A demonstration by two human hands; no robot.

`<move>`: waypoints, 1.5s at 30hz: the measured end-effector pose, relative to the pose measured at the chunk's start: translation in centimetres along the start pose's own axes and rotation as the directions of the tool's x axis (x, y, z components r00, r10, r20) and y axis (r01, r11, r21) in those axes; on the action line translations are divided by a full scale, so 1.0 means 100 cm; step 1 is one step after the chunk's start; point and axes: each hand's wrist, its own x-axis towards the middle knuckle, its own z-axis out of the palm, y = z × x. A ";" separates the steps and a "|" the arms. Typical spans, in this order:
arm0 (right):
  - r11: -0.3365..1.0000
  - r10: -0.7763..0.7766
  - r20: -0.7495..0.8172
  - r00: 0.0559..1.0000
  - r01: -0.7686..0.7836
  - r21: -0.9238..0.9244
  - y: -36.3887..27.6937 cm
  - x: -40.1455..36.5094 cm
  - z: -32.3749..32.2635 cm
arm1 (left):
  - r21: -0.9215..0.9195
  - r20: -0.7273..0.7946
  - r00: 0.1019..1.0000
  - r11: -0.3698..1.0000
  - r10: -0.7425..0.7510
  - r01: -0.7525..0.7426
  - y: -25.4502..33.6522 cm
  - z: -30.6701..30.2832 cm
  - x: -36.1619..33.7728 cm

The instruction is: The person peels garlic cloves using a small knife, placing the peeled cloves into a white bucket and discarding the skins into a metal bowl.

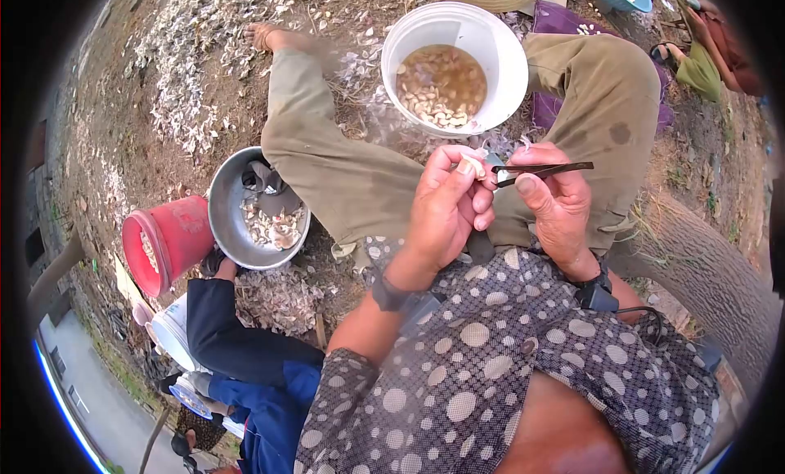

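Observation:
My left hand [448, 198] pinches a pale garlic clove [474, 165] between thumb and fingers. Close beside it, my right hand [558, 203] is closed around a small knife [552, 170] with a narrow dark handle; its grey blade is partly hidden between the hands. A bit of whitish skin sticks up by the right fingers. Just beyond both hands stands a white bucket [513, 73], holding brownish liquid and many peeled garlic cloves [441, 106].
Left of my leg sits a metal pot [219, 221] with cloves inside. A red bucket [186, 233] lies tilted beside it. A co-worker's dark-clothed leg [245, 331] is near. Garlic skins [176, 73] litter the soil. A tree trunk [703, 270] lies at right.

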 end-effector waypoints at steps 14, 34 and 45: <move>0.993 0.117 -0.113 0.987 -0.118 -0.001 -0.004 -0.004 0.008 | 0.108 0.033 0.998 0.993 -0.060 0.056 0.001 0.005 -0.008; 0.991 0.072 0.195 0.978 -0.093 0.096 -0.012 0.008 -0.005 | -0.065 0.076 0.959 0.958 -0.273 0.278 0.009 -0.007 -0.014; 0.996 -0.087 0.292 0.952 0.083 0.025 -0.010 0.007 -0.010 | -0.111 0.065 0.942 0.936 -0.329 0.334 0.007 -0.004 -0.017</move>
